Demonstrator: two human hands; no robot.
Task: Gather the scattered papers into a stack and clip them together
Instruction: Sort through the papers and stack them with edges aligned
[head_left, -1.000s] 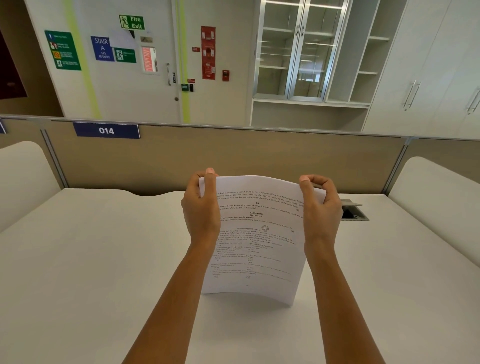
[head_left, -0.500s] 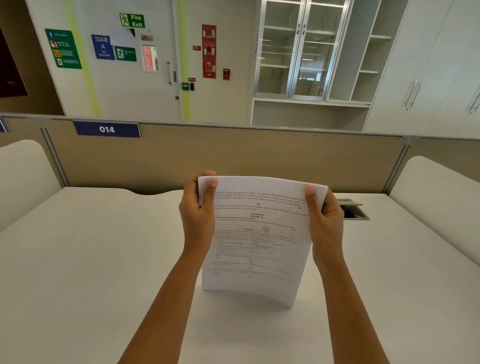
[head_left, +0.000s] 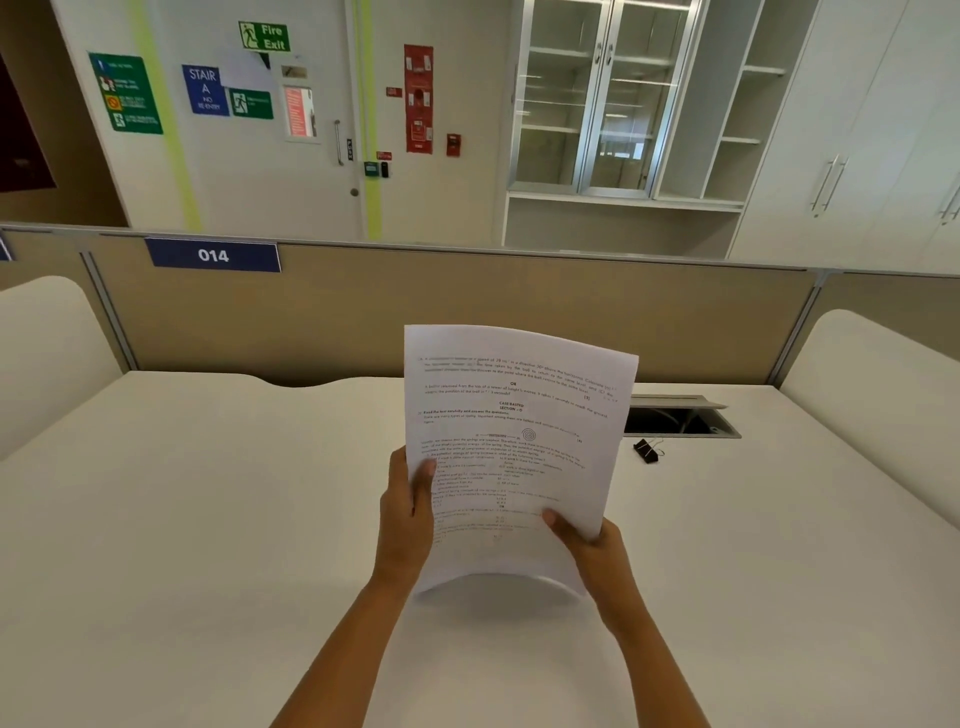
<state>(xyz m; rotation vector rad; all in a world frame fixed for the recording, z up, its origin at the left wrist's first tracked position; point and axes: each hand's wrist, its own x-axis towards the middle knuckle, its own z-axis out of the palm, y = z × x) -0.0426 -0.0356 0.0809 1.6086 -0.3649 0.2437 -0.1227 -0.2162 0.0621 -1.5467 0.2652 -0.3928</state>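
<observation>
A stack of printed white papers (head_left: 514, 431) stands nearly upright above the white desk (head_left: 208, 519), its bottom edge bowed just over the surface. My left hand (head_left: 408, 512) grips the stack's left edge halfway down, thumb on the front. My right hand (head_left: 589, 545) holds the lower right corner, thumb on the printed face. A black binder clip (head_left: 647, 450) lies on the desk to the right of the papers, apart from both hands.
An open cable hatch (head_left: 680, 418) is set in the desk behind the clip. A tan partition (head_left: 467, 312) with a blue "014" label (head_left: 213, 254) closes the far edge. Cream side dividers (head_left: 878, 395) flank the desk.
Both hands have slid from the top corners down to the stack's lower half. The papers stand taller and tilt slightly right, and the binder clip has come into view.
</observation>
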